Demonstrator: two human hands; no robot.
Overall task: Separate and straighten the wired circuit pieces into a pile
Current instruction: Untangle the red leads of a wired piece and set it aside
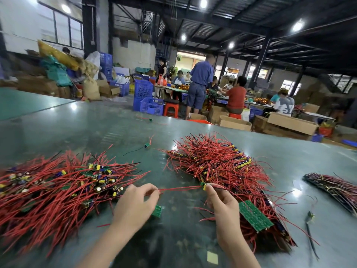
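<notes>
A: Item one, the piece in hand. Our left hand pinches the free end of a red wire; our right hand pinches the small green circuit board at the wire's other end. The wire runs taut between them, from nine o'clock to three o'clock, just above the table.

B: Handling notes?

A: We judge it very light. The lead is thin and flexible, and will likely keep a kink until we draw it through the fingers. The board is stiff, and its solder joints are probably the weak point. We would hold the board by its edges and pull along the wire, never sideways at the joint.

B: Item two?

A: The tangled heap at nine o'clock: boards, yellow and purple components, leads crossing every way. It is likely to snag, so we should lift one board at a time.

B: Item three?

A: The sorted pile at one to three o'clock, with leads fanned out and green boards stacked close by our right wrist. The piece in hand belongs there.

B: Others?

A: A loose board lies under our left hand. A banded bundle sits at three o'clock, and a stray piece at twelve.
</notes>
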